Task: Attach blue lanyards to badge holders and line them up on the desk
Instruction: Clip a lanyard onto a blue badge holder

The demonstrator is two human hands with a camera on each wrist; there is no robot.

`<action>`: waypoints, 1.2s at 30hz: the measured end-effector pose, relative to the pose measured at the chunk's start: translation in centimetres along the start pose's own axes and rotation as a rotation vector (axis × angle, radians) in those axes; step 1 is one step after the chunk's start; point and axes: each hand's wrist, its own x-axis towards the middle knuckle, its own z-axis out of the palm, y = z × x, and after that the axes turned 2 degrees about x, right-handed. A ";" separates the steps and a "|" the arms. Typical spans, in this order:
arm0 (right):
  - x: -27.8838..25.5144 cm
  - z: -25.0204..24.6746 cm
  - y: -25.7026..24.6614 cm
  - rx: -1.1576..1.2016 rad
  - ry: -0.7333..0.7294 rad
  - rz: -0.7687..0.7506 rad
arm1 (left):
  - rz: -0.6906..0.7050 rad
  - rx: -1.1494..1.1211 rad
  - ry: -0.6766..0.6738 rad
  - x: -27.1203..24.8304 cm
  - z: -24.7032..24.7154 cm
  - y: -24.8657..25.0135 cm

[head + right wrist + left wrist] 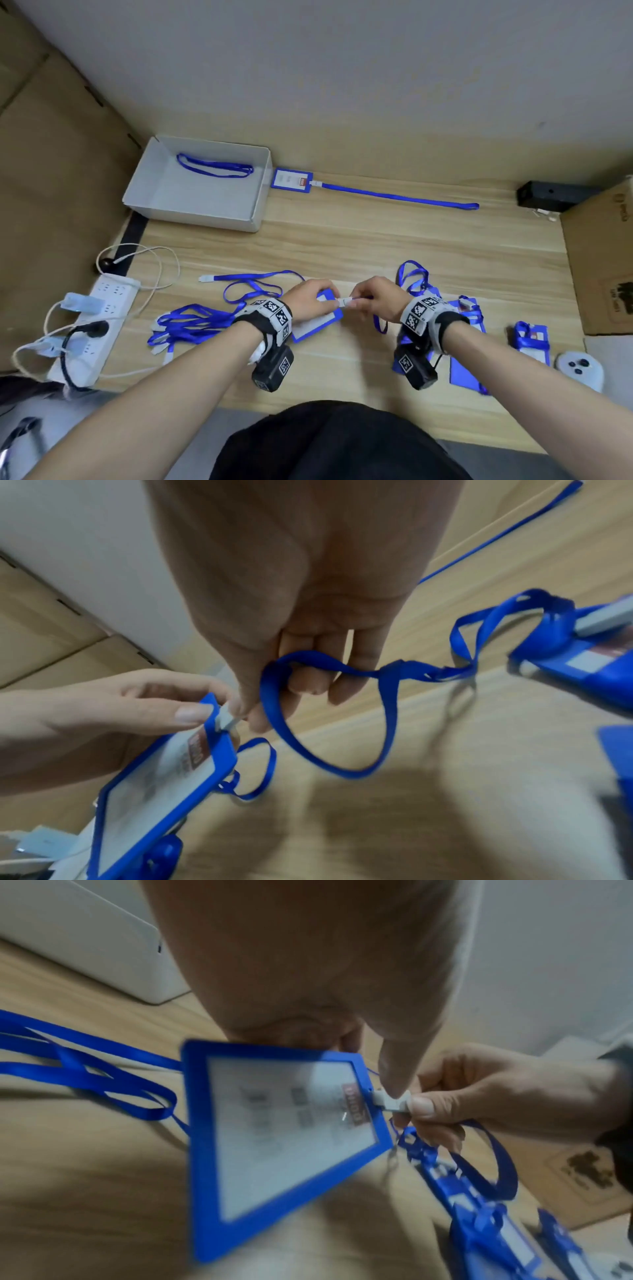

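My left hand (313, 298) pinches the top edge of a blue-framed badge holder (317, 327) (284, 1139) (161, 777) held just above the desk. My right hand (375, 298) pinches the white clip (344, 302) (390, 1100) (227, 719) of a blue lanyard (329, 718) against the holder's top slot; the strap loops around its fingers and trails right. One finished badge holder with its lanyard (394, 196) lies straight along the back of the desk. A pile of loose lanyards (195, 318) lies to the left.
An open white box (164, 192) at the back left holds one lanyard. More blue badge holders (466, 342) lie at the right, beside a white controller (579, 368). A power strip (96, 325) with cables sits at the left edge. A cardboard box (603, 267) stands at the right.
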 end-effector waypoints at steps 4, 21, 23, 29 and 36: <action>-0.1 -0.6 -2.5 0.027 0.050 -0.048 | 0.024 -0.146 0.094 -1.5 -1.5 1.0; -2.4 -1.3 -6.8 -0.262 0.396 0.010 | -0.090 -0.489 0.216 -2.3 -2.7 2.4; -2.8 -1.6 -6.3 -0.201 0.393 0.053 | -0.072 -0.488 0.204 -2.5 -2.3 1.9; -3.4 -1.6 -5.2 -0.160 0.275 0.156 | 0.106 -0.399 0.160 -3.1 -0.8 0.4; -3.7 -1.2 -4.9 -0.234 0.233 0.207 | 0.088 -0.443 0.107 -4.2 0.0 -1.5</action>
